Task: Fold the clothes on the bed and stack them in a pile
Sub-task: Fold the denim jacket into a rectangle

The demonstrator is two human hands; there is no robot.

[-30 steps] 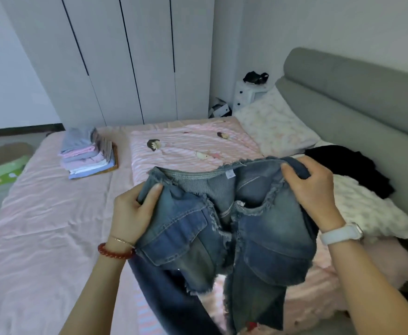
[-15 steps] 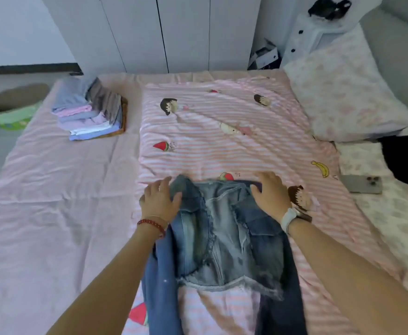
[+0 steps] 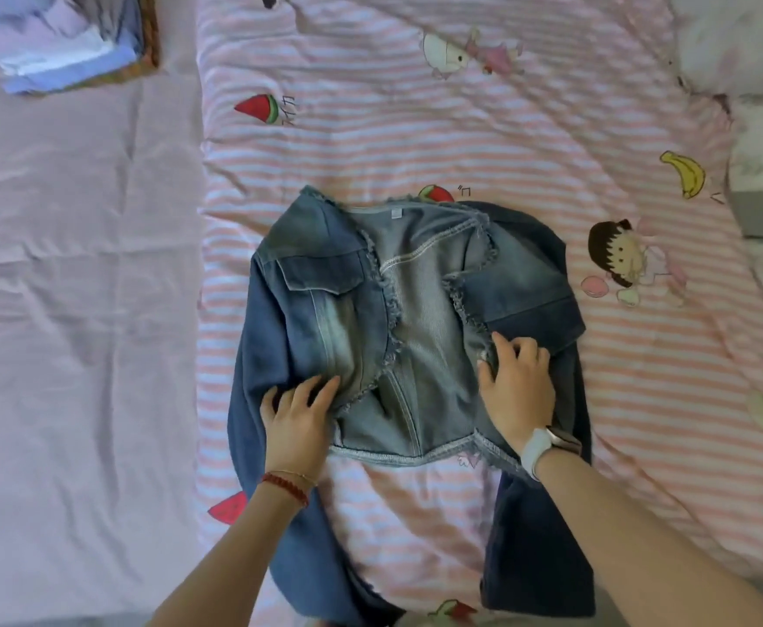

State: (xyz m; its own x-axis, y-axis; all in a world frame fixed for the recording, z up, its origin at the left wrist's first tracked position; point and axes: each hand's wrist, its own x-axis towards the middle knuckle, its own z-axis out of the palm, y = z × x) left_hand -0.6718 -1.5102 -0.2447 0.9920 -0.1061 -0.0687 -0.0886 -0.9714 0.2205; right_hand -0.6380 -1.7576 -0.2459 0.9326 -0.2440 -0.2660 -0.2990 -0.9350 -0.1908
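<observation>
Denim jacket (image 3: 398, 310): lies face up and open on the striped blanket (image 3: 416, 129) in the middle of the bed, collar away from the person, frayed front edges parted so the pale lining shows. It looks spread flat so it can be folded evenly.
Sleeves: the left sleeve (image 3: 253, 355) and right sleeve (image 3: 538, 536) trail down toward the near edge of the bed, not yet folded in.
Left hand (image 3: 298, 418): rests palm down on the lower corner of the left front panel, fingers (image 3: 321, 386) spread and straight, pressing the cloth flat, probably to smooth it and hold it from sliding.
Right hand (image 3: 517, 391): rests on the right front panel near its frayed edge; the fingers are loosely bent onto the cloth, and whether they pinch the edge or only press it I cannot tell.
Pile of folded clothes (image 3: 63, 43): sits at the far left corner of the view on the plain pink sheet (image 3: 76, 310), well apart from the jacket, where the folded piece should end up.
Stage: judged as laying out and smoothing; the folding of panels and sleeves is not yet done.
Pillow (image 3: 741, 38): at the far right, clear of the work.
</observation>
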